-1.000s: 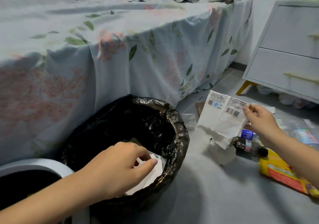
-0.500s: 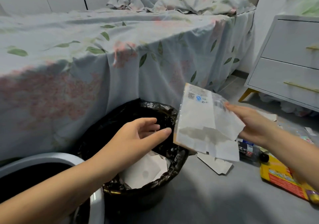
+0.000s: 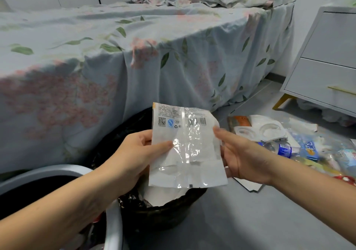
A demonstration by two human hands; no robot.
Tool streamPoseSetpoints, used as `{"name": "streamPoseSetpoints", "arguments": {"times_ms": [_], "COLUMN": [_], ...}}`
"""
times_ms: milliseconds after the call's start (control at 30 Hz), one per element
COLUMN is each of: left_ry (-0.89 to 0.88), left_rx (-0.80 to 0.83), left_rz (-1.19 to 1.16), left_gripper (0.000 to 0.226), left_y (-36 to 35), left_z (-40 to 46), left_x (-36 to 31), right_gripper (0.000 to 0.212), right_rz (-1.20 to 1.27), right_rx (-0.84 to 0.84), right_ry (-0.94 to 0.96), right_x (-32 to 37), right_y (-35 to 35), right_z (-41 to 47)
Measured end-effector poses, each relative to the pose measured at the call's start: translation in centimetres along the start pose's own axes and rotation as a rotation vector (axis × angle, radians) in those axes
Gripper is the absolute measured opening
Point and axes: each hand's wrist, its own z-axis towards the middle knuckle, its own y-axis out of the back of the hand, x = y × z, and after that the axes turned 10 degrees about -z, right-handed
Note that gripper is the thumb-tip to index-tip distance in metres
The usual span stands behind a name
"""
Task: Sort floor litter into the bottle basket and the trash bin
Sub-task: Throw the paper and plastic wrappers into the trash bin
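A bed draped in a pale blue-grey sheet printed with green leaves and pink blossoms (image 3: 134, 61) fills the view from nine to one o'clock. At three o'clock stands a light grey two-drawer cabinet with brass handles and yellow legs (image 3: 325, 67). At six o'clock a round bin lined with a black plastic bag (image 3: 163, 209) holds white paper, and the curved grey rim of a basket (image 3: 48, 172) shows at eight o'clock beside it.

Held above the bin is a flat white and clear plastic wrapper (image 3: 185, 149), long axis upright, printed end up, tilted slightly. It carries a QR code, a blue round logo, a recycling mark and a barcode; the small text is unreadable. The left hand (image 3: 134, 153) pinches its left edge, thumb in front; the right hand (image 3: 242, 157) pinches its right edge.

At four o'clock, floor litter includes a clear bottle with a blue label (image 3: 283, 149).
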Motion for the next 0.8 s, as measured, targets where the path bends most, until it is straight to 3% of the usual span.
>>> {"name": "streamPoseSetpoints", "arguments": {"times_ms": [100, 267, 533, 667, 733, 800], "left_ry": [-0.04, -0.011, 0.115, 0.293, 0.33, 0.26], "left_rx": [-0.026, 0.04, 0.075, 0.166, 0.215, 0.315], "left_rz": [0.054, 0.035, -0.245, -0.506, -0.371, -0.111], "left_gripper": [0.017, 0.017, 0.03, 0.062, 0.061, 0.047], "left_y": [0.3, 0.8, 0.6, 1.9, 1.9, 1.4], "left_z": [0.1, 0.3, 0.2, 0.2, 0.0, -0.2], "left_x": [0.4, -0.2, -0.9, -1.6, -1.6, -1.1], "right_gripper": [0.047, 0.042, 0.018, 0.044, 0.051, 0.053], "right_rz": [-0.093, -0.003, -0.074, -0.379, -0.468, -0.474], "right_rx": [-0.056, -0.143, -0.244, -0.405, -0.405, -0.42], "right_ry": [0.016, 0.113, 0.271, 0.38, 0.42, 0.423], "right_x": [-0.3, -0.7, -0.7, -0.2, 0.1, 0.0], "right_y": [-0.5, -1.2, -1.4, -0.9, -1.1, -1.4], "right_z": [0.2, 0.6, 0.7, 0.0, -0.3, -0.2]}}
